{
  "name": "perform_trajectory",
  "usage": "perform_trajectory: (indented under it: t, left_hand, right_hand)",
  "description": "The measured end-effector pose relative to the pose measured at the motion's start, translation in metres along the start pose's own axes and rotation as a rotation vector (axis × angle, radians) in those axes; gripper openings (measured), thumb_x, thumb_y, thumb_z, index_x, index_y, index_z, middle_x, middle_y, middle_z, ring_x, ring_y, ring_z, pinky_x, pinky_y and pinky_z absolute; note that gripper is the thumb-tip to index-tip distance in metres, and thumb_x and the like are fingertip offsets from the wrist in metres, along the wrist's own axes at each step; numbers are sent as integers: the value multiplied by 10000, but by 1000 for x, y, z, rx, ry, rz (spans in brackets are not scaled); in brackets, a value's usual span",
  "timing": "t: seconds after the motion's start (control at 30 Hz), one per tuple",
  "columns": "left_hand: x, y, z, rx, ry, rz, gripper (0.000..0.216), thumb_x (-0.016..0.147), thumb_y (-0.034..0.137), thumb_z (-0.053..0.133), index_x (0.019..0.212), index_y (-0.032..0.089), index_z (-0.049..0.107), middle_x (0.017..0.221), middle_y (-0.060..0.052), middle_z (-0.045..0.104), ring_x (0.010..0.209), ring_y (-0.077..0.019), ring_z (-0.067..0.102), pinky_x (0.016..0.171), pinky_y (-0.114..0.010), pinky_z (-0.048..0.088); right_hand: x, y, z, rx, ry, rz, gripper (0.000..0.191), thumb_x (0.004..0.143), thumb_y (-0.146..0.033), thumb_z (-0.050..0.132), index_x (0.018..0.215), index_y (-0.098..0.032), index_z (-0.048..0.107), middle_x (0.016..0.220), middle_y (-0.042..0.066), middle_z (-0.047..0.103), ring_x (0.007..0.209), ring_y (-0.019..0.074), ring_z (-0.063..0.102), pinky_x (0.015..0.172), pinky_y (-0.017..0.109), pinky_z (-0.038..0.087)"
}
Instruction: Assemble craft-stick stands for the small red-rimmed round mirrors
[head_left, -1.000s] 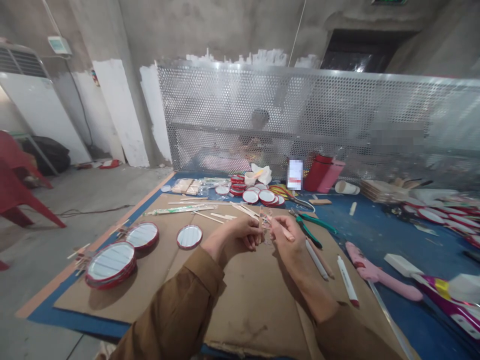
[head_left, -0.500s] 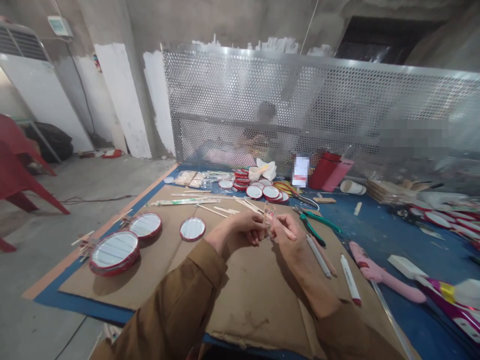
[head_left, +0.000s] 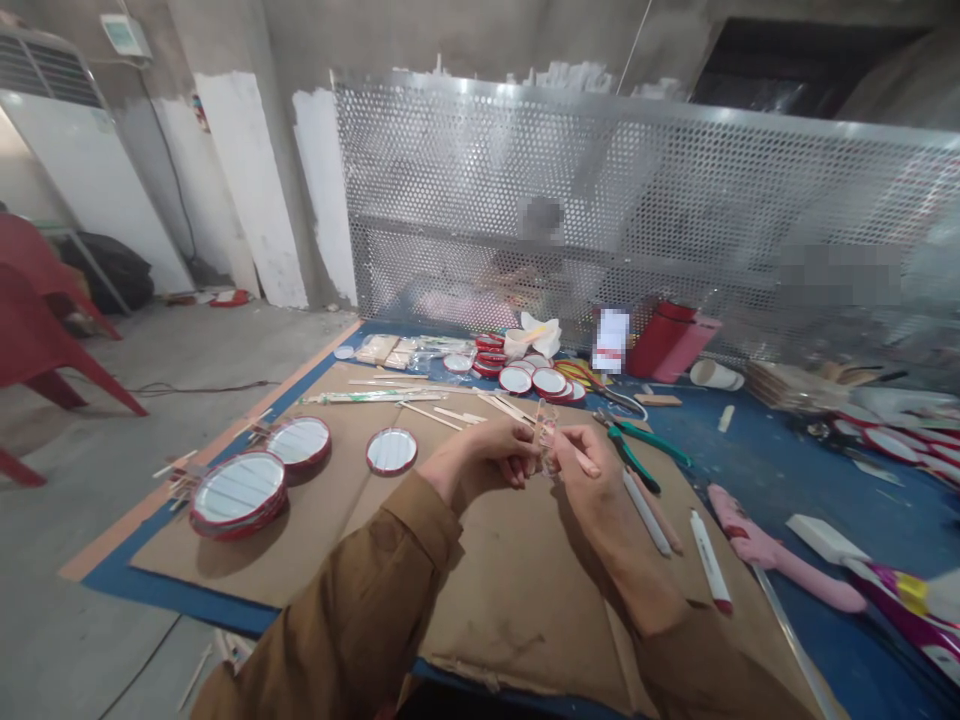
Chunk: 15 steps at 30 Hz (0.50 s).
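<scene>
My left hand (head_left: 506,450) is closed in a pinch on a short flat wooden stick (head_left: 539,420), held upright above the cardboard (head_left: 495,590). Just to the right of that stick is a small clear plastic piece (head_left: 550,434) with reddish marks, and the fingers of my right hand (head_left: 589,470) pinch it. The two hands almost meet, and fingers hide much of both pieces. A round red-rimmed disc (head_left: 391,452) with a pale face lies left of my left wrist. Thin wooden sticks (head_left: 431,415) lie loose beyond the hands.
Stacked red-rimmed discs (head_left: 238,495) stand at the left. To the right are green-handled pliers (head_left: 634,460), a white marker (head_left: 711,560) and a pink glue gun (head_left: 780,560). A red bottle (head_left: 660,338) stands before the perforated metal screen (head_left: 450,200), with a person behind it.
The whole view has shifted slightly, so things appear a little further right. Both hands keep their pinch at nearly the same place over the cardboard.
</scene>
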<state>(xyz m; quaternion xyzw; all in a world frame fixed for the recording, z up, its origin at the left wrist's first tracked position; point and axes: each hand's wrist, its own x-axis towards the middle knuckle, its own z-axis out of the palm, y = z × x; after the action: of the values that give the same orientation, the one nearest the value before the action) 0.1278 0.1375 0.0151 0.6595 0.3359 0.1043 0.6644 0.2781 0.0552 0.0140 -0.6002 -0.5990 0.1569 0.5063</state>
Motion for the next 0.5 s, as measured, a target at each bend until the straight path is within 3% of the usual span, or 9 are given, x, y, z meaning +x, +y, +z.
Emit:
perform_trajectory:
  t: [0.13, 0.5]
  left_hand:
    - [-1, 1, 0, -1, 6, -20, 180, 950, 182, 569, 776, 135, 567, 589, 5, 640, 503, -111, 658, 545, -217, 549]
    - [-2, 3, 2, -15, 7, -13, 174, 934, 205, 609, 777, 136, 576, 581, -3, 630, 487, -117, 637, 543, -227, 535]
  right_hand:
    - [0, 4, 0, 22, 49, 72, 381, 863, -589, 553, 877, -216, 630, 693, 32, 675, 618, 203, 623, 598, 310, 468]
    - [-3, -5, 0, -7, -27, -9, 423, 869, -616, 530, 903, -217, 665, 724, 46, 704, 669, 215, 632, 643, 317, 471]
